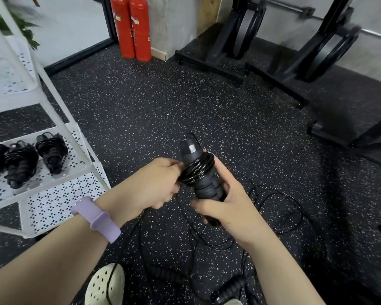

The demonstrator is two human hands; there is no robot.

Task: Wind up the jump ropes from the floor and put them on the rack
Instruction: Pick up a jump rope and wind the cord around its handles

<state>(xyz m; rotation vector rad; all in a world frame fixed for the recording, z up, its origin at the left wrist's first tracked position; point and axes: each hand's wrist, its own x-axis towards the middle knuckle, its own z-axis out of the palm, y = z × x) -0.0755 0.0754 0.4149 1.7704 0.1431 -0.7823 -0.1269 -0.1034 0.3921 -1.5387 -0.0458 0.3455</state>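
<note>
My right hand (224,201) grips the black handles of a jump rope (200,172), held upright at the middle of the view. Several turns of black cord lie around the handles' upper half. My left hand (154,183) pinches the cord right beside that coil. The loose cord (279,208) trails down onto the speckled floor in loops. More rope handles (229,287) lie on the floor near my feet. Three wound ropes (51,153) sit on the lower shelf of the white rack (59,194) at the left.
Two red fire extinguishers (132,27) stand against the far wall. Black exercise machines (295,51) fill the back right, their base bars on the floor. A pale perforated shoe (103,285) shows at the bottom. A green plant (15,20) is above the rack.
</note>
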